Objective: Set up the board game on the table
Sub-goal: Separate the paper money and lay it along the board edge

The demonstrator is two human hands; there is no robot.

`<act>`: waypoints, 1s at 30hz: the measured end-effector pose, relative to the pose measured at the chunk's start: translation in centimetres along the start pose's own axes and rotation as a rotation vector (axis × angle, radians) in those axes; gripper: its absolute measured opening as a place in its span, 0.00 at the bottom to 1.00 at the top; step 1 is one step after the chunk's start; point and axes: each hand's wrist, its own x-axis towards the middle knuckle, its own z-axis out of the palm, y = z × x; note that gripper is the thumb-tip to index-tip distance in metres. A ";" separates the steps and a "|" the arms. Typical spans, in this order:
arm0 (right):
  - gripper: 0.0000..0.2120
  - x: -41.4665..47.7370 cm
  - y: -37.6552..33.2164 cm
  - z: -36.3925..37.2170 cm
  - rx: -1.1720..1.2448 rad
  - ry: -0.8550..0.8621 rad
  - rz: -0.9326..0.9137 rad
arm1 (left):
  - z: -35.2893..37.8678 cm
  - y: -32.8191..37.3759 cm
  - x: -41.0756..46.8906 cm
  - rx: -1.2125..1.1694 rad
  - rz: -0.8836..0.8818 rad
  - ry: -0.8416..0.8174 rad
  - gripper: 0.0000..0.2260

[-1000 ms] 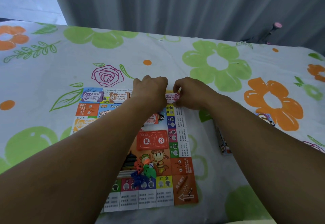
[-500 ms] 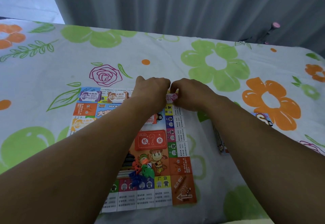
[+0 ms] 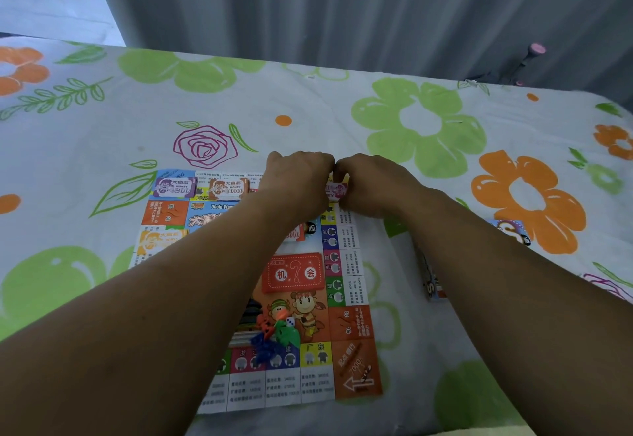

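On the left, the purple money (image 3: 175,187) and the orange money (image 3: 227,189) lay in a row on the far edge of the board (image 3: 356,367). The left hand (image 3: 298,182) had moved closer, its fingers curled on the little pink money (image 3: 337,190) at the board's far right corner. The right hand (image 3: 373,185) pinched the other end. A second ago more pink showed. I think this pile was being set down next. A box (image 3: 433,285) sat off the board.
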 end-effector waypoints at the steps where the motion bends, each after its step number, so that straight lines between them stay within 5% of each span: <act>1: 0.14 0.0 0.0 0.0 0.011 -0.004 0.000 | 0.0 0.0 0.0 -0.011 -0.005 -0.003 0.18; 22: 0.13 0.0 0.1 -0.3 0.008 -0.017 -0.001 | -0.1 -0.2 0.1 -0.064 -0.023 0.016 0.21; 30: 0.17 0.1 0.0 -1.7 0.107 0.024 0.008 | -3.4 -2.9 -1.0 -0.426 -0.206 0.251 0.15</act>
